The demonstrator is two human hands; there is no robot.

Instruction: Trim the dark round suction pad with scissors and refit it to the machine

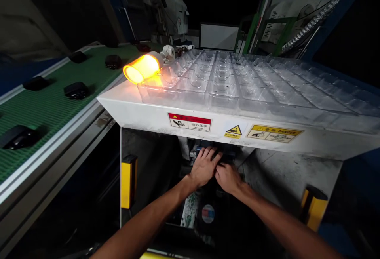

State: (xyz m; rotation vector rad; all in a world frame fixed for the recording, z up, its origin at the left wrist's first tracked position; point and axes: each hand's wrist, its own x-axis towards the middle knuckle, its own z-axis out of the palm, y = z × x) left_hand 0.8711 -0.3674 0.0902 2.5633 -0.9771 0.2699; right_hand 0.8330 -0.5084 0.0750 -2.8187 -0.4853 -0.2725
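Left hand [204, 166]: centre frame, fingers spread flat on dark blue machine part [208, 152]; grasp indeterminate.
Right hand [228, 178]: touching left hand, fingers curled; grip indeterminate.
Part axis: hidden under the white machine housing [148, 112].

I see a clear, glossy plastic blister tray [252, 80] on a white painted metal cover [142, 112], smooth but scuffed. Glossy printed warning stickers [190, 122] sit on its front face. The lamp [142, 68] has a translucent amber plastic lens. The conveyor belt [50, 100] is green, matt, ribbed; black matt plastic parts [76, 90] lie on it. My bare hands meet a dark part [218, 160], material indistinct.
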